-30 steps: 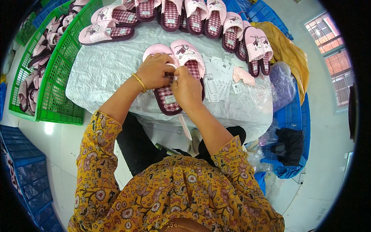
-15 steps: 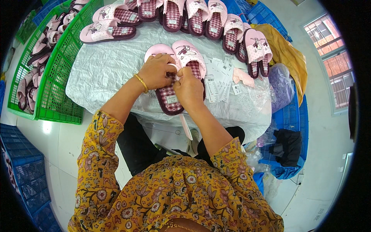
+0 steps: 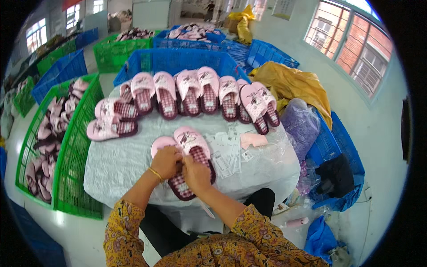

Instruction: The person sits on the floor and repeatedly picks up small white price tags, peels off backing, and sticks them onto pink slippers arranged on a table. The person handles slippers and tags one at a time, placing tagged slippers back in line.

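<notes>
A pair of pink slippers with dark checked insoles lies before me on a cushion-like block under pale plastic sheeting. My left hand is closed over the left slipper, covering much of its opening. Beside it my right hand pinches, its fingertips meeting the left's above the insoles, close to the right slipper. What the fingers hold is hidden. Below my right wrist a narrow white strip hangs past the slipper heels. Printed white label sheets lie to the right of the pair.
Several finished-looking pink slippers stand in an arc along the far edge. A green crate full of slippers stands left; a blue crate is behind. Pink paper pieces lie right, near a purple plastic bag and yellow sheeting.
My view has tilted up, so the crates and room behind now show and the slippers sit lower in the picture. Both hands stay together over the same pair.
</notes>
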Demonstrator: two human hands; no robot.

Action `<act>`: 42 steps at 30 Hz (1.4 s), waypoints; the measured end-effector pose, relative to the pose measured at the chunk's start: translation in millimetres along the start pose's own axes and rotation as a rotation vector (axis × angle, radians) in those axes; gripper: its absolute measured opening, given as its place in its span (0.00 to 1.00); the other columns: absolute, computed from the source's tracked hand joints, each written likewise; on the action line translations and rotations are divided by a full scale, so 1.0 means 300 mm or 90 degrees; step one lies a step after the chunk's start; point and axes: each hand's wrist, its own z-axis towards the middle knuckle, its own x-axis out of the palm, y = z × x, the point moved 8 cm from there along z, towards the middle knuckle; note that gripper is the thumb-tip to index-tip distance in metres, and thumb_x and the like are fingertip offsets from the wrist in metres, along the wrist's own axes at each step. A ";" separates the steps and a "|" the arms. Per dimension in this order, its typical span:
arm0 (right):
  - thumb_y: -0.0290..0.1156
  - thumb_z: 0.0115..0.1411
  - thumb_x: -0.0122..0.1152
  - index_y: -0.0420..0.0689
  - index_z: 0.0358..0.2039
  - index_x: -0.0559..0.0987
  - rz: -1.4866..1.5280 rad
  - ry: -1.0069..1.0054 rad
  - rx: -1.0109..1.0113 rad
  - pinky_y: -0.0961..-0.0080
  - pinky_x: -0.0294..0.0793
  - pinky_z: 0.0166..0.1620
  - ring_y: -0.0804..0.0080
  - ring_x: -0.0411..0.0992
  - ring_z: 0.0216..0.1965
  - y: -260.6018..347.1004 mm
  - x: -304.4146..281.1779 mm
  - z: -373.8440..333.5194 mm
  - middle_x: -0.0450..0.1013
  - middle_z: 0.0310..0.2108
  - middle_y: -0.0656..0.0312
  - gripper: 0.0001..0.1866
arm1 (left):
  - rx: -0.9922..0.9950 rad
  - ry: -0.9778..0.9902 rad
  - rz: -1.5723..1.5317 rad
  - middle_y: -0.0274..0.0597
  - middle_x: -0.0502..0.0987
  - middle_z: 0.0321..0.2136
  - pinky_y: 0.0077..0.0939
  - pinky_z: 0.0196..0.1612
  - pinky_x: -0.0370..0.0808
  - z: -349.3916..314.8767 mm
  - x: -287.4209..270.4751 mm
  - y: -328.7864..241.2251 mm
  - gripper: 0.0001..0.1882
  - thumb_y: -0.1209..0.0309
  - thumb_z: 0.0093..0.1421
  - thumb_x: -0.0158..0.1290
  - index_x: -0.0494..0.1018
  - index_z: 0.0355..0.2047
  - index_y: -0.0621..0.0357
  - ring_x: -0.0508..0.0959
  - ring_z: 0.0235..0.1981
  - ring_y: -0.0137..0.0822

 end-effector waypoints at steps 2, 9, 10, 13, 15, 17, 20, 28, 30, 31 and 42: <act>0.26 0.53 0.59 0.45 0.34 0.70 0.043 0.019 0.014 0.55 0.69 0.24 0.52 0.74 0.22 -0.023 0.018 -0.003 0.73 0.21 0.53 0.10 | -0.001 0.035 0.049 0.43 0.74 0.38 0.42 0.45 0.69 0.019 -0.032 -0.043 0.11 0.69 0.48 0.58 0.77 0.33 0.54 0.72 0.43 0.49; 0.26 0.50 0.62 0.45 0.37 0.71 0.124 0.043 -0.004 0.56 0.73 0.31 0.50 0.75 0.30 -0.018 -0.014 -0.010 0.74 0.30 0.51 0.13 | -0.019 0.158 0.179 0.47 0.71 0.43 0.42 0.48 0.72 0.029 -0.018 -0.079 0.10 0.72 0.55 0.51 0.75 0.36 0.62 0.72 0.45 0.51; 0.28 0.51 0.63 0.45 0.38 0.71 0.132 0.054 0.010 0.57 0.73 0.34 0.49 0.74 0.33 -0.016 -0.031 -0.030 0.73 0.34 0.52 0.14 | -0.029 0.168 0.199 0.49 0.71 0.43 0.42 0.47 0.72 0.017 0.007 -0.065 0.11 0.73 0.54 0.51 0.75 0.37 0.62 0.73 0.44 0.51; 0.29 0.52 0.65 0.45 0.41 0.76 0.230 -0.032 -0.021 0.60 0.73 0.43 0.52 0.72 0.41 -0.069 -0.120 -0.072 0.72 0.38 0.55 0.15 | -0.027 0.167 0.120 0.53 0.76 0.40 0.41 0.48 0.72 0.027 0.049 0.051 0.10 0.74 0.52 0.51 0.76 0.34 0.62 0.75 0.43 0.51; 0.27 0.52 0.66 0.43 0.38 0.77 0.237 -0.021 0.066 0.63 0.73 0.41 0.55 0.73 0.39 -0.120 -0.195 -0.131 0.74 0.37 0.54 0.12 | 0.267 0.065 0.316 0.52 0.75 0.39 0.39 0.52 0.69 -0.025 -0.020 -0.026 0.13 0.73 0.50 0.51 0.76 0.36 0.63 0.74 0.43 0.49; 0.30 0.51 0.69 0.43 0.37 0.78 0.247 -0.028 0.053 0.65 0.73 0.40 0.59 0.73 0.38 -0.146 -0.274 -0.201 0.74 0.37 0.57 0.14 | -0.086 0.004 0.014 0.53 0.72 0.36 0.41 0.48 0.71 -0.024 -0.139 -0.013 0.08 0.71 0.57 0.50 0.72 0.32 0.64 0.73 0.41 0.51; 0.32 0.50 0.70 0.44 0.37 0.78 0.214 0.004 0.044 0.65 0.73 0.42 0.59 0.72 0.39 -0.143 -0.319 -0.306 0.74 0.36 0.59 0.15 | -0.089 -0.070 -0.046 0.53 0.70 0.35 0.39 0.44 0.71 -0.053 -0.151 0.001 0.07 0.72 0.60 0.48 0.68 0.32 0.65 0.72 0.38 0.52; 0.37 0.46 0.73 0.46 0.39 0.76 0.132 0.111 0.078 0.62 0.70 0.41 0.59 0.73 0.37 -0.089 -0.208 -0.387 0.77 0.34 0.61 0.20 | -0.123 -0.096 -0.024 0.52 0.70 0.35 0.38 0.43 0.71 -0.044 -0.127 0.011 0.07 0.72 0.60 0.48 0.68 0.32 0.64 0.72 0.38 0.51; 0.37 0.45 0.73 0.47 0.38 0.75 0.120 0.080 0.081 0.63 0.68 0.39 0.60 0.73 0.34 -0.086 -0.177 -0.375 0.77 0.31 0.63 0.21 | -0.139 -0.081 -0.003 0.51 0.72 0.38 0.40 0.45 0.73 -0.045 -0.120 0.021 0.08 0.69 0.61 0.50 0.70 0.34 0.62 0.74 0.40 0.52; 0.37 0.45 0.73 0.47 0.38 0.75 0.114 0.061 0.075 0.63 0.67 0.38 0.61 0.73 0.33 -0.082 -0.166 -0.366 0.78 0.29 0.64 0.21 | -0.152 -0.084 -0.003 0.51 0.72 0.38 0.40 0.45 0.73 -0.048 -0.120 0.021 0.08 0.69 0.60 0.50 0.70 0.34 0.62 0.74 0.40 0.52; 0.34 0.47 0.71 0.47 0.37 0.74 0.112 0.106 0.114 0.65 0.67 0.38 0.65 0.75 0.31 -0.172 -0.174 -0.359 0.78 0.26 0.65 0.18 | -0.153 -0.127 -0.012 0.52 0.70 0.33 0.40 0.40 0.72 -0.056 -0.113 0.012 0.06 0.72 0.59 0.48 0.66 0.33 0.63 0.73 0.35 0.52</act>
